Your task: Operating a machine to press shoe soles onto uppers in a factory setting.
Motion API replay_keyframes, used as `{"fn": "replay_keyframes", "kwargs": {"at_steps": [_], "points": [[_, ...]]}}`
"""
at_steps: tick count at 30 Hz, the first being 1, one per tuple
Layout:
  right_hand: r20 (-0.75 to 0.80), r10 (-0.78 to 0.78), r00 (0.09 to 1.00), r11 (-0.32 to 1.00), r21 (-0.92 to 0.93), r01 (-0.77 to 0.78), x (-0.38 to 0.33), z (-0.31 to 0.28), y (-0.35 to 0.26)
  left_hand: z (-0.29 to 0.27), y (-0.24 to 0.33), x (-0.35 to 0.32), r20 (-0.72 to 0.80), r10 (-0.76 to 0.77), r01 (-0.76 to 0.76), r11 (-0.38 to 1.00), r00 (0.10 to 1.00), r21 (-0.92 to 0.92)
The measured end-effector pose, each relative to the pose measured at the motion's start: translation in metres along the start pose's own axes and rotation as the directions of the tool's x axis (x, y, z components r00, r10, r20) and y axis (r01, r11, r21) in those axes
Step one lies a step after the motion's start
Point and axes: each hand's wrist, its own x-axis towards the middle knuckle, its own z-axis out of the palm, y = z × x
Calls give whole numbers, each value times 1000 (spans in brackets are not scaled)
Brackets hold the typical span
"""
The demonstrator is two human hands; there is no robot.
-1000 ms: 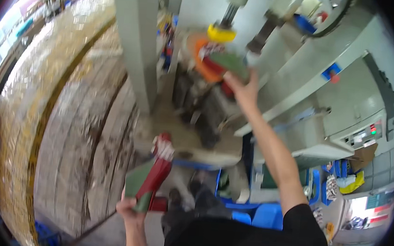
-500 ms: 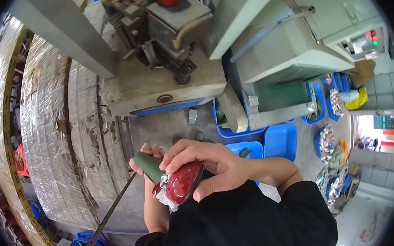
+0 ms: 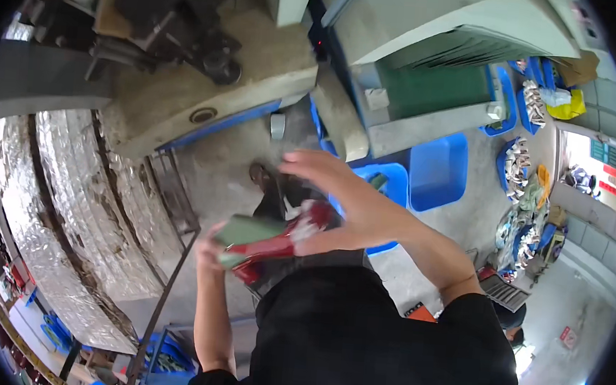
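In my left hand (image 3: 209, 248) is the heel end of a green shoe last (image 3: 251, 230), its fingers wrapped round it. A glossy dark red shoe upper (image 3: 271, 247) lies along the last, smeared by motion. Crumpled white material (image 3: 308, 225) shows at the upper's right end. My right hand (image 3: 350, 209) is just right of the upper, fingers stretched out and apart from the thumb. The thumb overlaps the red edge in the picture; I cannot tell whether it touches.
Ahead stands a machine with a worn tan base (image 3: 207, 98). To its right is a pale green machine with a green conveyor belt (image 3: 435, 90). Blue bins (image 3: 437, 172) sit on the floor below it. Film-wrapped stacks (image 3: 59, 223) and a thin dark bar (image 3: 170, 283) are at left.
My right hand has let go of the red upper and spread its fingers. My left hand has moved left and slightly down with the last, which has turned. The view has shifted right.
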Motion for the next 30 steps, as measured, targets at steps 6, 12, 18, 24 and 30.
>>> {"fn": "replay_keyframes", "kwargs": {"at_steps": [6, 12, 18, 24, 30], "points": [[811, 419, 409, 805, -124, -580, -36, 164, 261, -45, -133, 112, -394, -548, 506, 835, 738, -215], [806, 568, -166, 414, -454, -789, -32, 205, 326, -162, -238, 139, -621, -553, 591, 788, 555, -174], [785, 620, -3, 393, -313, -865, -28, 178, 344, -170, -228, 175, -511, -490, 466, 865, 706, -186], [753, 650, 101, 433, -258, -864, -19, 162, 333, -163, -200, 183, -324, -518, 435, 851, 792, -295], [759, 651, 9, 521, -438, -732, -13, 160, 323, -135, -207, 200, -571, -529, 642, 767, 628, -5]]}}
